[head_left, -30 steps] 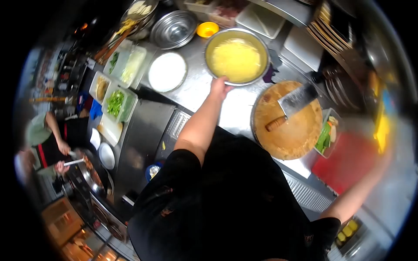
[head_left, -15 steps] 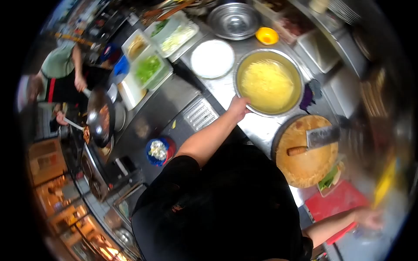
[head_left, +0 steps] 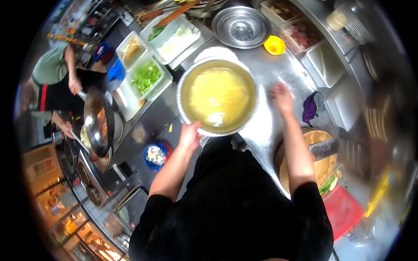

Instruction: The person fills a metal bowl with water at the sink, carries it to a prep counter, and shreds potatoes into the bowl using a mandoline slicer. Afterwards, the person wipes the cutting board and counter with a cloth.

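Note:
My left hand (head_left: 190, 136) grips the near rim of a metal basin (head_left: 253, 114), thumb over the edge. Pale yellow shreds (head_left: 220, 93), looking like cut potato, lie under liquid in it. The basin partly covers a round white thing (head_left: 215, 53) behind it. My right hand (head_left: 282, 96) is above the steel counter, to the right of the basin and apart from it; motion smears its fingers. Under my right forearm is a round wooden chopping board (head_left: 315, 138) with a cleaver (head_left: 323, 149) lying on it, its handle hidden by the arm.
A steel bowl (head_left: 241, 27) and small yellow bowl (head_left: 274, 45) stand behind. Tubs of chopped greens (head_left: 147, 77) and white shreds (head_left: 179, 42) are at left. A co-worker (head_left: 54, 65) holds a wok (head_left: 98, 122). A purple cloth (head_left: 310, 108) and red board (head_left: 343, 211) lie right.
The basin has moved left with my left hand on its rim, now overlapping the round white thing. My right hand has come from the lower right up beside the basin.

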Available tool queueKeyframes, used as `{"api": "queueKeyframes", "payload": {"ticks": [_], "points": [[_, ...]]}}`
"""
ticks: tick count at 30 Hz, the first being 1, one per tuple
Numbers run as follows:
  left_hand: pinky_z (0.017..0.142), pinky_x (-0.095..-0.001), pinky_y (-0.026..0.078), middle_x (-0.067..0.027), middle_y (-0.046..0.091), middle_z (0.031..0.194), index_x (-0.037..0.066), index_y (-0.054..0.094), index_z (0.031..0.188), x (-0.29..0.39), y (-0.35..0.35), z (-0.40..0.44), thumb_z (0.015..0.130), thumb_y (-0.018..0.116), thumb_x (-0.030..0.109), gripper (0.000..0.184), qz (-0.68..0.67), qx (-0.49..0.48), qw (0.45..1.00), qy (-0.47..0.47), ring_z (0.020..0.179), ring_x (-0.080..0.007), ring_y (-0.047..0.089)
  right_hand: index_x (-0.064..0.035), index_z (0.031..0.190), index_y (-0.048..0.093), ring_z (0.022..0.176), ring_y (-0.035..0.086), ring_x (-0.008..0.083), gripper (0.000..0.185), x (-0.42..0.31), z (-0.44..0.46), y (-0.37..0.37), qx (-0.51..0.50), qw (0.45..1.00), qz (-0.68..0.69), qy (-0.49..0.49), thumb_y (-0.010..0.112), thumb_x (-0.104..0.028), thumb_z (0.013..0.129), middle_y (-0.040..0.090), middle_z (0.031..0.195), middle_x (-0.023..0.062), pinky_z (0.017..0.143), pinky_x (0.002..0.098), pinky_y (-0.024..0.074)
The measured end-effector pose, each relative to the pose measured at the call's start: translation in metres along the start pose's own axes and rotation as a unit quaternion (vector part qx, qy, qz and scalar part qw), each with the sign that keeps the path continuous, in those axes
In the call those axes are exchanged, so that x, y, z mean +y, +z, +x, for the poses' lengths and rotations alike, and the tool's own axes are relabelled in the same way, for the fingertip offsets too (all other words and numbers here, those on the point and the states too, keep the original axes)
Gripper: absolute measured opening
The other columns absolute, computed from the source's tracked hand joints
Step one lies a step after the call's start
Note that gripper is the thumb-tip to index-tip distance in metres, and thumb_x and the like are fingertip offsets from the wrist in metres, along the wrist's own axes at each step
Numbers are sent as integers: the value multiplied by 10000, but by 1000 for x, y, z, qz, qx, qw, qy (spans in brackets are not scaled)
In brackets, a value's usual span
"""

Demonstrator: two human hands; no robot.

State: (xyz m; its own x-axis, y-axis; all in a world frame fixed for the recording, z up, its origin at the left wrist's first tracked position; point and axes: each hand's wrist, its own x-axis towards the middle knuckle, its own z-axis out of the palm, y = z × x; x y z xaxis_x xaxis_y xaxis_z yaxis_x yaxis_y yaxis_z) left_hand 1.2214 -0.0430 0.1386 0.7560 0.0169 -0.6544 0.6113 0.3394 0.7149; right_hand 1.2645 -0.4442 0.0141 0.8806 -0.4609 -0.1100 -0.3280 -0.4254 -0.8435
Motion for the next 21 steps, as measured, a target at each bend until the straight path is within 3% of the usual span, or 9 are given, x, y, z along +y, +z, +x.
{"api": "queueKeyframes", "payload": {"ticks": [2, 4, 6, 10, 14, 15, 18, 20, 21], "points": [[721, -377, 602, -141, 657, 1048, -65, 545, 1232, 16, -7, 2, 797, 542, -91, 436, -43, 15, 999, 6, 900, -264, 685, -10, 1385, 549, 766, 691, 157, 484, -49, 13, 55, -117, 988, 38, 92, 650, -231, 967, 733, 946, 109, 719, 305, 567], [710, -383, 599, -146, 653, 1035, -63, 524, 1258, 33, -11, 7, 800, 538, -95, 459, -39, 40, 998, 11, 884, -275, 685, -12, 1385, 549, 781, 701, 200, 517, -74, 28, 102, -108, 987, 56, 101, 675, -218, 928, 733, 931, 130, 744, 325, 565], [730, -400, 620, -174, 640, 1103, -73, 496, 1290, 42, -25, 23, 794, 523, -111, 498, -38, 35, 999, 8, 917, -297, 699, -11, 1368, 560, 814, 708, 245, 527, -75, 43, 140, -52, 999, -11, 5, 697, -207, 899, 736, 934, 147, 775, 352, 560], [726, -405, 628, -173, 644, 1117, -61, 498, 1296, 50, -40, 57, 798, 523, -114, 501, -23, 42, 999, -15, 932, -296, 707, -37, 1328, 574, 904, 723, 320, 509, -82, 50, 162, -112, 990, -42, 80, 734, -203, 874, 741, 948, 174, 826, 395, 564], [719, -382, 621, -152, 656, 1094, -47, 525, 1266, 51, -33, 92, 802, 531, -111, 469, -54, 24, 998, -17, 917, -280, 706, -20, 1154, 666, 881, 721, 308, 289, -63, 47, 166, -115, 988, 61, 85, 693, -154, 899, 740, 934, 186, 816, 395, 555], [719, -378, 618, -148, 658, 1095, -46, 530, 1259, 49, -30, 101, 804, 533, -111, 460, -62, 18, 998, -13, 917, -277, 706, 10, 1084, 680, 870, 720, 295, 239, -72, 50, 154, -96, 989, 1, 116, 673, -161, 918, 747, 959, 180, 824, 386, 552], [730, -370, 608, -140, 661, 1100, -42, 539, 1251, 54, -11, 114, 811, 540, -107, 445, -81, 21, 996, -14, 925, -278, 702, 20, 1017, 658, 798, 706, 273, 225, -60, 91, 140, 148, 966, 136, 163, 637, -196, 960, 723, 881, 155, 717, 387, 567], [782, -381, 591, -145, 648, 1137, -41, 528, 1269, 56, -2, 124, 817, 540, -106, 456, -78, 8, 997, -25, 984, -284, 680, 3, 923, 622, 713, 678, 258, 268, -76, 123, 115, 225, 845, 391, 288, 581, -249, 1008, 643, 786, 122, 591, 364, 557], [829, -395, 578, -152, 635, 1172, -42, 516, 1288, 53, -3, 132, 821, 538, -106, 472, -72, -8, 997, -31, 1039, -289, 659, -10, 908, 599, 670, 659, 250, 287, -76, 135, 102, 205, 850, 385, 296, 552, -268, 1023, 603, 767, 110, 556, 351, 549]]}}
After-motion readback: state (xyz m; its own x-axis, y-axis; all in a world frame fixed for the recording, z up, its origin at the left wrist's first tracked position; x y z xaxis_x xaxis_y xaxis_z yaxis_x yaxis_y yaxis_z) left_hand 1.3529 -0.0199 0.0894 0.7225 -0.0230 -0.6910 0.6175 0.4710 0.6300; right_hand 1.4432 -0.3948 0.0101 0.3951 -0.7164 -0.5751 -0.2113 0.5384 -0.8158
